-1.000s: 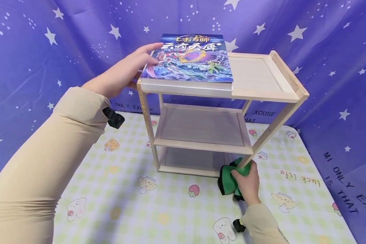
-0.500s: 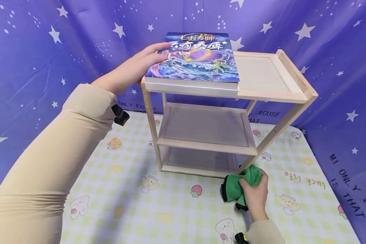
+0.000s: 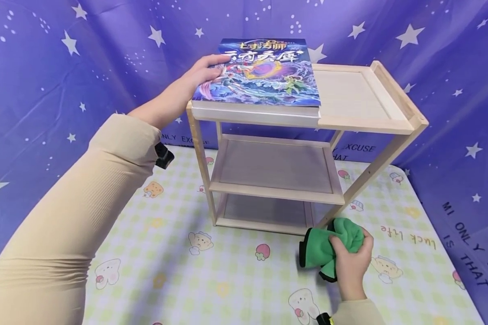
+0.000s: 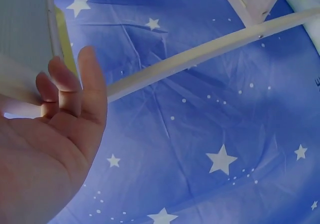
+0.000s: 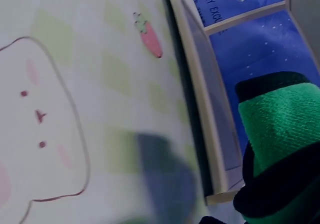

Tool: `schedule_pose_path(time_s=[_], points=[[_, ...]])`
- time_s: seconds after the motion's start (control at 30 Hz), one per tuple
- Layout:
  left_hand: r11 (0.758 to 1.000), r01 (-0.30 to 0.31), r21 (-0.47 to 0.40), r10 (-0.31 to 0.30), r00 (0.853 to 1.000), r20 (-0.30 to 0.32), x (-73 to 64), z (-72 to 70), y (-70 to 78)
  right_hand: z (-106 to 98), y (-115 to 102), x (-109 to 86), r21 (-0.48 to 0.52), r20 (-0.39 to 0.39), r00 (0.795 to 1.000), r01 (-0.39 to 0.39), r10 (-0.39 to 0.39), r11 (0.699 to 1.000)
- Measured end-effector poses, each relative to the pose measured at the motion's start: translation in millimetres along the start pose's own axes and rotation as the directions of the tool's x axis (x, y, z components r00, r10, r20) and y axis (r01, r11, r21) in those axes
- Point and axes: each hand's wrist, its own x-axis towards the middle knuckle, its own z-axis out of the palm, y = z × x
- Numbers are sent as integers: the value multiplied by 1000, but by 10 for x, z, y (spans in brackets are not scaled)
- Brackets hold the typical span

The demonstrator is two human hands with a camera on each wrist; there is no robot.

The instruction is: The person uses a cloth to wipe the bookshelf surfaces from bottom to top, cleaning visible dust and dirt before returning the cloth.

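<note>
A light wooden three-tier shelf (image 3: 276,194) stands on the table. On the left part of its top board lies a thick book (image 3: 264,85) with a colourful blue cover. My left hand (image 3: 195,81) grips the left end of the top board, with fingertips over the book's left edge. The left wrist view shows fingers (image 4: 65,86) bent in at the board's end. My right hand (image 3: 354,266) holds a bunched green cloth (image 3: 319,248) with black edging, low beside the shelf's front right leg (image 3: 362,180). In the right wrist view the cloth (image 5: 285,124) hides the right fingers.
The table wears a checked cloth (image 3: 179,289) printed with cartoon figures and strawberries. Purple star-patterned curtains (image 3: 105,54) hang behind and at both sides. The shelf's middle board (image 3: 276,167) and bottom board (image 3: 268,212) sit below the book.
My right hand has drawn the green cloth down and to the right, off the foot of the front right leg. The left hand keeps its place on the shelf's top left end.
</note>
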Motion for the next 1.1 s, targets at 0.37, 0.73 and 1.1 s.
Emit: schedule_pose_path(time_s=[0.37,0.73,1.1], points=[[997,-24,-71,23,1000,-20,-23,36,-20,-51,-251,6,370,-57,976,217,-211,903],[992,-59,-114,54,997,-48,-8,78,-63,-12,-584,-195,473,179,960,106,-213,875],[984,-68,-167,59,997,-56,-4,100,-67,112,-874,-215,504,317,919,46,-234,862]])
